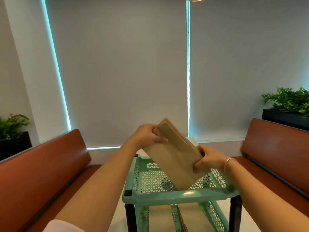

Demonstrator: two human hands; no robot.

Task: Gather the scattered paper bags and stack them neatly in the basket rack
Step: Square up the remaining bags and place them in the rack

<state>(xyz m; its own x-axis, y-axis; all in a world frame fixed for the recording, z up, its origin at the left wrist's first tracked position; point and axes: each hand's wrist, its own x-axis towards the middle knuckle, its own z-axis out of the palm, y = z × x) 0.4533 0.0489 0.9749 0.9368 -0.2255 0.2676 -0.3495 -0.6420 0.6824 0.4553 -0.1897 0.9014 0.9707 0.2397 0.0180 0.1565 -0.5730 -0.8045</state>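
A flat stack of brown paper bags point(175, 158) is held tilted above the top tray of a mint-green perforated basket rack point(167, 196). My left hand point(147, 135) grips the stack's upper left end. My right hand point(208, 159) grips its right edge, with a thin bracelet on that wrist. The stack's lower corner dips inside the top tray. More brown paper point(189, 213) shows on the rack's lower tier, through the frame.
Brown-orange cushioned benches stand on the left point(45, 166) and right point(275, 148) of the rack. Potted green plants in black planters sit behind each bench, left point(13, 124) and right point(289, 101). Grey roller blinds point(120, 72) cover the windows ahead.
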